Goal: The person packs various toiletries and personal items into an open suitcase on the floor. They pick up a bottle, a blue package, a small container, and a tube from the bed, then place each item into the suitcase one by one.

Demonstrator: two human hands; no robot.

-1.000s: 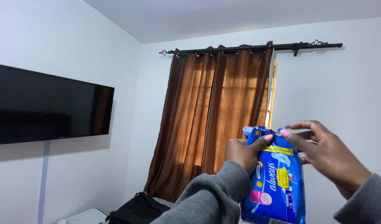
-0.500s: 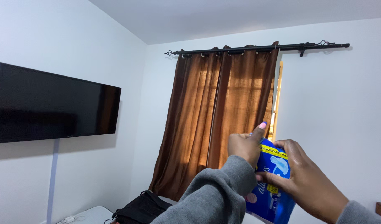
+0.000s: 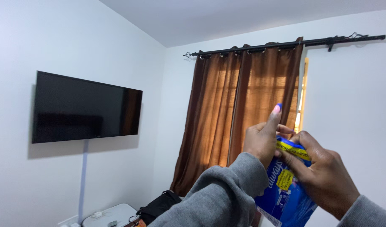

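Both hands, left hand (image 3: 262,141) and right hand (image 3: 323,174), grip a crinkly blue plastic pack (image 3: 285,195).

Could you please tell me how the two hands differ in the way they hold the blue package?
The left hand grips the blue package at its top edge, while the right hand wraps around its front lower down. The left hand's thumb points straight up; the right hand's fingers curl across the yellow band. Both wear grey sleeves and hold the package.
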